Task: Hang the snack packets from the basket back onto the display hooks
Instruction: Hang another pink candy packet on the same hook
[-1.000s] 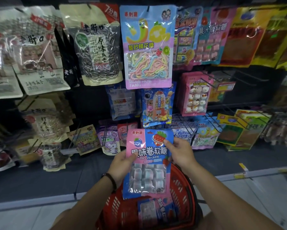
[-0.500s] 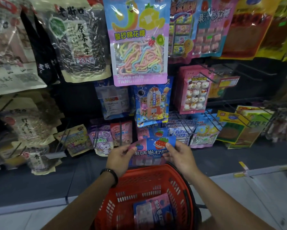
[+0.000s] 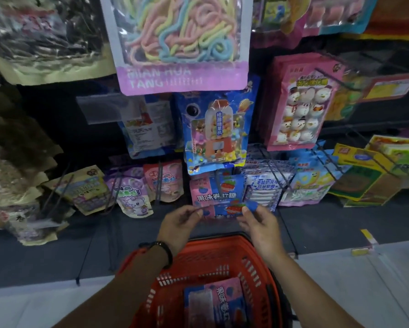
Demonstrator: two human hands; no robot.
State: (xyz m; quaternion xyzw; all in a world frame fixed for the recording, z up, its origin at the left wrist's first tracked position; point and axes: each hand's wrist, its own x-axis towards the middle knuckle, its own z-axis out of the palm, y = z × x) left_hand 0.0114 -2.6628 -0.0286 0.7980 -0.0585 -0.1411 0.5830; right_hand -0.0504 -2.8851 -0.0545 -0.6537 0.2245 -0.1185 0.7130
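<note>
packet: pink-blue, just before its hanging twins, above the red basket | hands: left hand and right hand each pinch one top corner | handling: seems light, limp, glossy; best taken by the top strip

— Anything worn on the arms?
— A thin black band sits on the wrist behind the left hand. The left forearm and right forearm are both bare.
</note>
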